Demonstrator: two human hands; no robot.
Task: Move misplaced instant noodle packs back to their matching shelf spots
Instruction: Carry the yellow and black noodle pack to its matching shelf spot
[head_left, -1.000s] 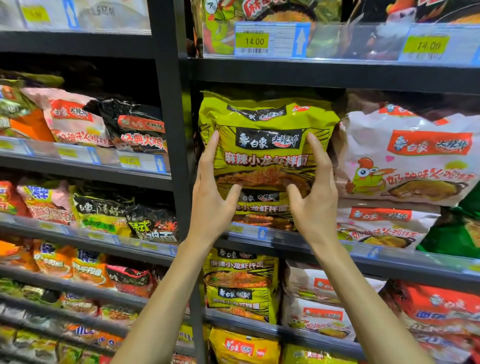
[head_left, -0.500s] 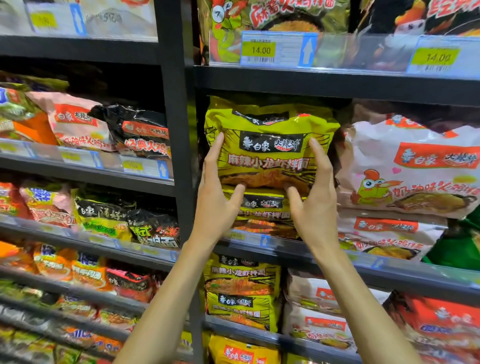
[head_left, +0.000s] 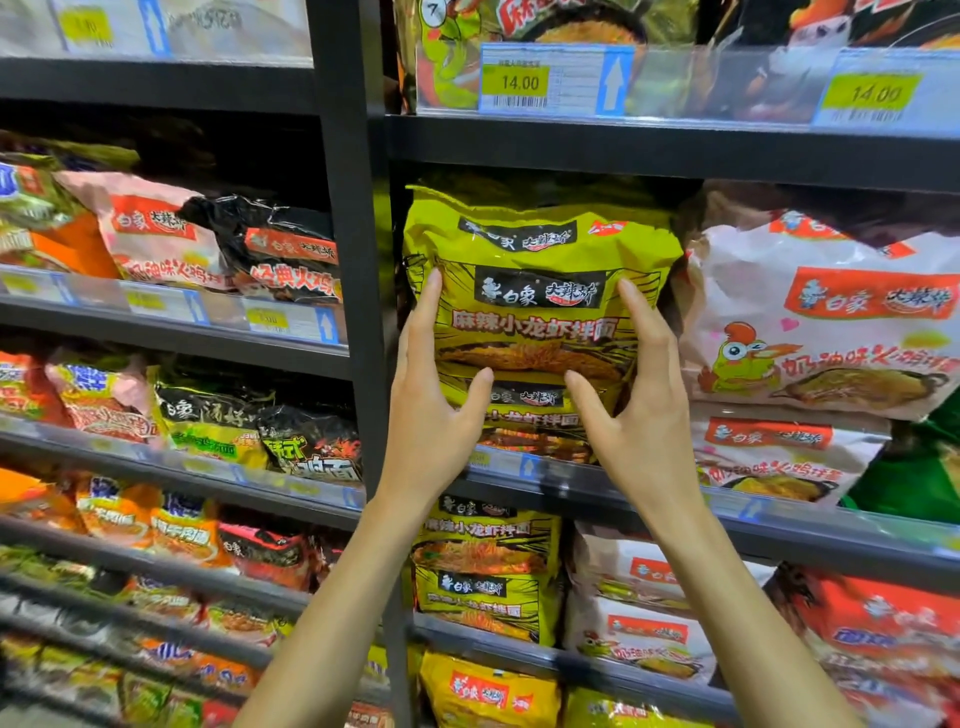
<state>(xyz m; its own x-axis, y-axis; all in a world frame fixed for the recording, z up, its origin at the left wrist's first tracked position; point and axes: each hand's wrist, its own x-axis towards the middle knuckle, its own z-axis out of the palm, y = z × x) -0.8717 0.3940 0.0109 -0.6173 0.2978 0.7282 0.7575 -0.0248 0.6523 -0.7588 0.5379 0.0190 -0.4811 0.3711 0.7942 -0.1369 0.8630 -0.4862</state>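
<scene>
A yellow-green instant noodle pack (head_left: 540, 306) sits in the middle shelf bay, lying on top of another pack of the same kind (head_left: 530, 421). My left hand (head_left: 431, 415) grips its left side with the fingers up along the edge and the thumb under its lower edge. My right hand (head_left: 639, 415) mirrors this on the right side. More matching yellow-green packs (head_left: 483, 566) fill the shelf below.
White chicken-print packs (head_left: 831, 322) press against the held pack's right side. A black upright post (head_left: 353, 260) borders it on the left, and the upper shelf board (head_left: 623, 150) hangs close above. The shelf's front rail (head_left: 779, 525) carries price labels. Mixed packs (head_left: 280, 254) fill the left bays.
Both hands have pushed the yellow-green pack deeper into the bay, onto the matching pack beneath. The view has drifted slightly upward.
</scene>
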